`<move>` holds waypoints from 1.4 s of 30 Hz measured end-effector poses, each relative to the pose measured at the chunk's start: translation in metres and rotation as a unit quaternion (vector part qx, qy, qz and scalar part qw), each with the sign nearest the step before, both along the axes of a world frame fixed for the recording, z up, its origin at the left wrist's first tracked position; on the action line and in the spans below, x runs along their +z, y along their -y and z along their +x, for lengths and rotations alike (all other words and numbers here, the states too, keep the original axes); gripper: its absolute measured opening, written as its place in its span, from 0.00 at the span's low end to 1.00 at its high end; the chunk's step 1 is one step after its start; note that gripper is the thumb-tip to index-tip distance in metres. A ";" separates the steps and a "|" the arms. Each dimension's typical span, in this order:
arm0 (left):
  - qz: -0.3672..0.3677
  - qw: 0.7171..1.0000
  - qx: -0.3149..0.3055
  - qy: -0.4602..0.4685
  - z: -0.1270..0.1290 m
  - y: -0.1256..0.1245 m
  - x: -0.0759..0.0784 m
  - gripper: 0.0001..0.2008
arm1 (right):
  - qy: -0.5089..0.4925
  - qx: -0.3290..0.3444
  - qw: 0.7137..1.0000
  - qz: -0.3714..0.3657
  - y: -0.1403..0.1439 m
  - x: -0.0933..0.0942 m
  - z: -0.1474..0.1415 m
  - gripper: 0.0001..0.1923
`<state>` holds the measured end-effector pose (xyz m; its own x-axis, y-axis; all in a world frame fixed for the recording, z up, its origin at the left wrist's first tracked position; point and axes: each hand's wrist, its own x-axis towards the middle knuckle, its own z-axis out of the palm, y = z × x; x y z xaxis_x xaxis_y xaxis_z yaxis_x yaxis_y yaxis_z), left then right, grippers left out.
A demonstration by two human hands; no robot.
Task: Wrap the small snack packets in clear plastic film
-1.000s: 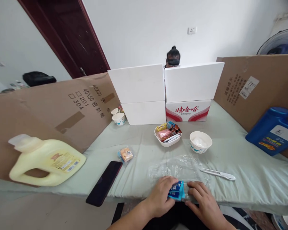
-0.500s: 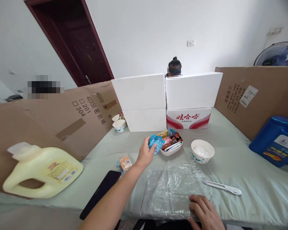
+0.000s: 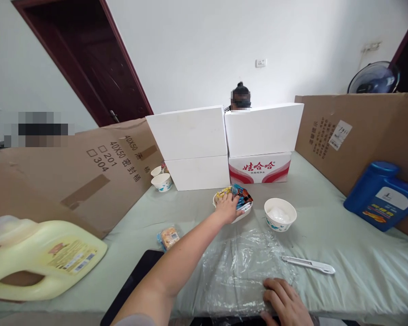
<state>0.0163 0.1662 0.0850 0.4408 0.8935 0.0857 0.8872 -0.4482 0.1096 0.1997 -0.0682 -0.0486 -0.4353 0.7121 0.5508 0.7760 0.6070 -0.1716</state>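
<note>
My left hand point(image 3: 227, 209) is over an oval white bowl point(image 3: 241, 217) of snack packets in the middle of the table. Small blue packets point(image 3: 237, 202) show between its fingers and thumb, partly hidden by the hand. Yellow and dark red-brown wrappers point(image 3: 246, 195) stick out around them. Near the table's front edge, my right hand point(image 3: 287, 301) rests with its fingers stretched out on the edge of a clear plastic bag point(image 3: 240, 271), which lies flat and crinkled. A white utility knife point(image 3: 309, 264) lies to the right of the bag.
A round paper bowl point(image 3: 280, 216) with clear plastic inside stands right of the snacks. A packaged snack point(image 3: 169, 237) and a black tablet-like slab point(image 3: 136, 283) lie left. Yellow point(image 3: 54, 258) and blue jugs point(image 3: 382, 197) flank the table. White boxes point(image 3: 190, 147) stand behind; one person is beyond.
My left hand has moved forward and right, carrying the blue packets into the bowl of snacks. My right hand stays on the plastic bag. The view has shifted slightly.
</note>
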 end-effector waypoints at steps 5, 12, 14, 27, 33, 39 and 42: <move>0.104 0.992 -0.046 0.049 -0.006 0.061 -0.004 0.20 | -0.004 -0.007 1.000 -0.018 0.003 0.007 -0.002 0.12; -0.042 0.997 -0.068 -0.023 -0.043 0.135 -0.052 0.16 | 0.005 -0.022 0.999 -0.042 0.016 0.014 -0.017 0.16; -0.011 0.999 0.028 -0.035 -0.064 0.129 -0.059 0.18 | 0.007 -0.002 0.998 -0.061 0.022 0.021 -0.021 0.16; -0.045 0.997 -0.058 0.006 -0.063 0.122 -0.081 0.29 | 0.054 -0.028 0.972 -0.227 -0.103 0.061 -0.055 0.22; -0.057 0.998 -0.040 0.001 -0.112 0.118 -0.086 0.32 | 0.098 -0.099 0.966 -0.216 -0.111 0.032 -0.031 0.31; 0.064 0.987 -0.088 0.119 -0.149 0.159 -0.077 0.18 | 0.036 -0.011 0.980 -0.195 -0.073 0.057 0.008 0.24; 0.091 0.963 -0.209 0.142 -0.160 0.192 -0.081 0.20 | 0.026 0.089 0.966 -0.240 -0.036 0.063 0.033 0.30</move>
<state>-0.1442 -0.0257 0.0037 0.6943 0.6021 0.3942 0.5710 -0.7943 0.2075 0.2325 -0.0325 0.0145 -0.5928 0.7911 0.1507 0.6811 0.5923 -0.4305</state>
